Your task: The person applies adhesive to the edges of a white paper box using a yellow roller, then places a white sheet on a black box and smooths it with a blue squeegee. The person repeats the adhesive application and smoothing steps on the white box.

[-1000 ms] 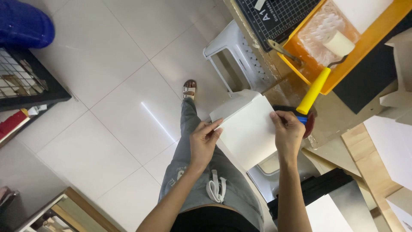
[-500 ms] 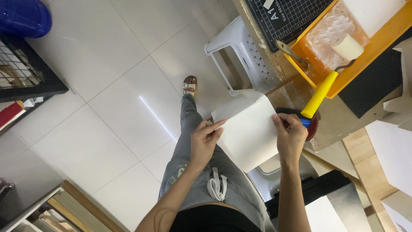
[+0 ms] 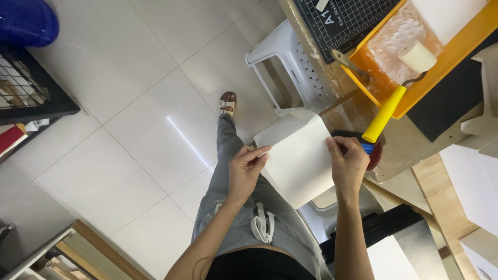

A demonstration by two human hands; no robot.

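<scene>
White board (image 3: 301, 163), a stiff, thin, light-looking sheet, sits mid-frame over the person's lap, held at two opposite edges. Left hand (image 3: 246, 168) pinches the nine o'clock edge; right hand (image 3: 348, 165) is closed on the three o'clock edge. Its corners look easy to dent. Open tiled floor (image 3: 129, 129) lies toward nine o'clock; a cluttered workbench (image 3: 399, 155) and yellow-handled roller (image 3: 384, 114) crowd two o'clock.

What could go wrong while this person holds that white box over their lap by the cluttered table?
The white box is pinched only at its edges by the left hand and right hand, so it might slip to the tiled floor. The right hand is close to the paint roller's yellow handle, which juts out of the orange tray; a bump could tip it.
</scene>
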